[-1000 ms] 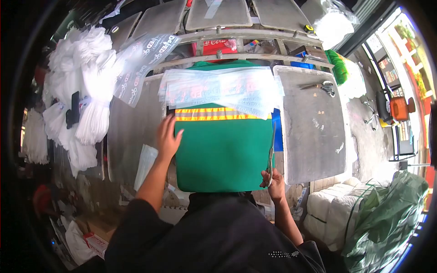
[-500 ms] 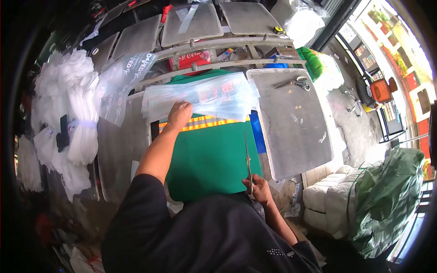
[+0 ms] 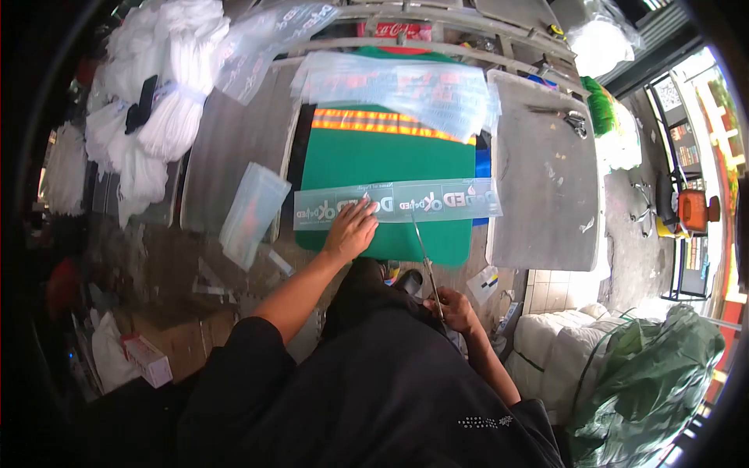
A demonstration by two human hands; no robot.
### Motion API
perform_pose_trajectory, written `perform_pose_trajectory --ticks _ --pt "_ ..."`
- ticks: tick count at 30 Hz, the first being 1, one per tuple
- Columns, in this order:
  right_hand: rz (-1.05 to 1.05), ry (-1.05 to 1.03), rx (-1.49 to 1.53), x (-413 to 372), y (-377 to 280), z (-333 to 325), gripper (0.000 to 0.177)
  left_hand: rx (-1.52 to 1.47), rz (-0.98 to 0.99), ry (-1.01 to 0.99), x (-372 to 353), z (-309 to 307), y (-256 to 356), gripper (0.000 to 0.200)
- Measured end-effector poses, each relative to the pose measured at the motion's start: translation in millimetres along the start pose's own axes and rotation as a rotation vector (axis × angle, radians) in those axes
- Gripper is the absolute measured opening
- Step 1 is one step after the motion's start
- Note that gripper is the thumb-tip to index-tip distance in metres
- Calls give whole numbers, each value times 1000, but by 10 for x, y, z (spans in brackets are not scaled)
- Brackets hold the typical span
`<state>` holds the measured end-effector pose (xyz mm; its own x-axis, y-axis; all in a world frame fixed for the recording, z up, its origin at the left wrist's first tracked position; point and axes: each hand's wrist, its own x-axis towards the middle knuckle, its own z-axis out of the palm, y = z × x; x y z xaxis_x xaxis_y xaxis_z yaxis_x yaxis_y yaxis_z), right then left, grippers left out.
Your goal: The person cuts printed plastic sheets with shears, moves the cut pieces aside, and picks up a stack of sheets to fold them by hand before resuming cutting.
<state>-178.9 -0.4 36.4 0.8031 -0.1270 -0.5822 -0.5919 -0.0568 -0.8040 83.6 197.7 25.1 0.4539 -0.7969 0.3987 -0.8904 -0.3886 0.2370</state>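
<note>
A green garment (image 3: 374, 160) with an orange and grey reflective band lies on a platen in front of me. Across its near part lies a long clear printed film strip (image 3: 437, 201). My left hand (image 3: 351, 232) presses flat on the strip near its left half. My right hand (image 3: 451, 306) grips scissors (image 3: 425, 253) by the handles, blades pointing up towards the strip's lower edge. A stack of more printed film sheets (image 3: 406, 86) rests across the garment's far end.
Bare grey platens stand to the left (image 3: 226, 140) and right (image 3: 546, 179); another pair of scissors (image 3: 566, 117) lies on the right one. White bundles (image 3: 164, 93) hang at the left. A clear bag (image 3: 251, 210) sits left of the garment. Wrapped bales (image 3: 562, 343) sit at lower right.
My left hand reached to the far film stack, then came back with one strip, now laid across the garment's near part. The scissors stayed in my right hand. The view tilted downward.
</note>
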Motion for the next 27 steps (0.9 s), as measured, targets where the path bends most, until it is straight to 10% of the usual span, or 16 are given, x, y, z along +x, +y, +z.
perform_pose_trajectory --ticks 9,27 --pt "45 -302 224 -109 -4 234 54 -108 -78 98 -58 33 156 17" --pt "45 14 74 269 -315 362 42 45 -286 -271 75 45 171 87"
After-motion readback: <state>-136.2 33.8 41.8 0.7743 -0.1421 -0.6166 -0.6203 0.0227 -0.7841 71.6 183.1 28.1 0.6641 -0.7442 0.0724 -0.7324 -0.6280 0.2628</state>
